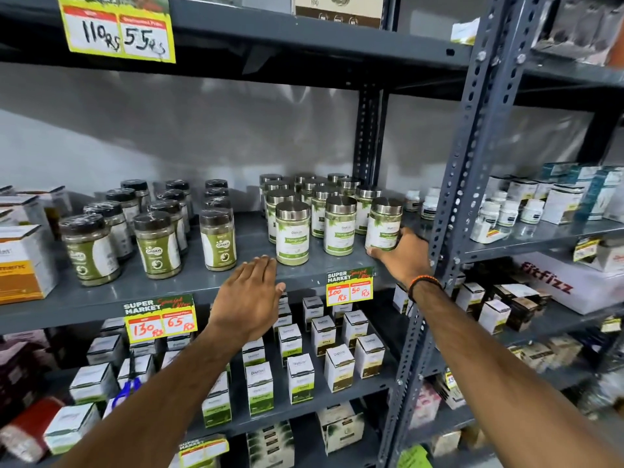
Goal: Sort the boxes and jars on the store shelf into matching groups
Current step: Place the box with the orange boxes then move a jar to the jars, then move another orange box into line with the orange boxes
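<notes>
On the middle shelf stand two groups of jars. Silver-lidded jars of green powder fill the right half in rows; black-lidded green jars stand in rows to the left. My right hand wraps around the base of the front right silver-lidded jar, which stands on the shelf near the upright post. Fingers apart and holding nothing, my left hand hovers flat over the shelf's front edge, just left of the front silver-lidded jar. An orange and white box sits at the far left.
Small white boxes crowd the shelf below. A grey perforated post rises right beside my right hand. White bottles and boxes fill the neighbouring rack on the right. Yellow price tags hang on the shelf's front edge.
</notes>
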`<state>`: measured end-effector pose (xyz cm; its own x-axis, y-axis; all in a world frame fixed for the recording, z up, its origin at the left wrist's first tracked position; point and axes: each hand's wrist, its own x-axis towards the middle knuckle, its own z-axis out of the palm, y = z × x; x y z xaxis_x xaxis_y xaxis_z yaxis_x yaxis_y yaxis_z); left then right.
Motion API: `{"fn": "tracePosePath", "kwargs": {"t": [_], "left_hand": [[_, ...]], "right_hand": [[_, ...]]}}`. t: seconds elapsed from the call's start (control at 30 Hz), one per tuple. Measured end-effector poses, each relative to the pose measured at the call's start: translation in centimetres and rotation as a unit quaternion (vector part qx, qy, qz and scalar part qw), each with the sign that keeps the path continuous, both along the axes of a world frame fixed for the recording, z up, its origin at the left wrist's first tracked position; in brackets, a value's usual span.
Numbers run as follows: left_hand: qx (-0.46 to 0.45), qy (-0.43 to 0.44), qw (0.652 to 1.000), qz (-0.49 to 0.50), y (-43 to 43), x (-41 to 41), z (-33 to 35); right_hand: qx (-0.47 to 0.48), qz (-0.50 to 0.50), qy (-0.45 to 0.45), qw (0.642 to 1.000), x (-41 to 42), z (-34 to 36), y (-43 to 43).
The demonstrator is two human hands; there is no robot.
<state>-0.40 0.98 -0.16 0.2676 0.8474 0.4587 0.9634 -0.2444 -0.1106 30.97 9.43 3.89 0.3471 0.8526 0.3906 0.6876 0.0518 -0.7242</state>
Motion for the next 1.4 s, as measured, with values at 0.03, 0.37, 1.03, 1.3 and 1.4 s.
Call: {"fn": "tracePosePath", "kwargs": {"t": [0.03, 0.37, 1.03, 1.3, 1.4], "left_hand": [[0.001, 0.001, 1.000, 0.002, 0.0, 0.0, 0.0], [-0.005, 0.006, 1.000, 0.008, 0.1, 0.0, -0.1], [-0.002, 0.002, 1.000, 0.007, -0.2, 0.3, -0.1], [-0.037, 0.054, 0.998, 0.001, -3.7, 0.0, 0.8], [-0.011, 0.069, 0.997, -0.023, -8.1, -1.9, 1.3]], "right_hand": [[-0.005, -0.005, 0.010, 1.000, 0.1, 0.1, 0.3], [-0.028, -0.001, 0.033, 0.999, 0.3, 0.4, 1.5], [-0.041, 0.006, 0.030, 0.999, 0.3, 0.9, 1.1], [0.056, -0.021, -0.012, 0.998, 0.5, -0.3, -5.6], [0.104, 0.011, -0.048, 0.993, -1.3, -0.2, -9.5]]}}
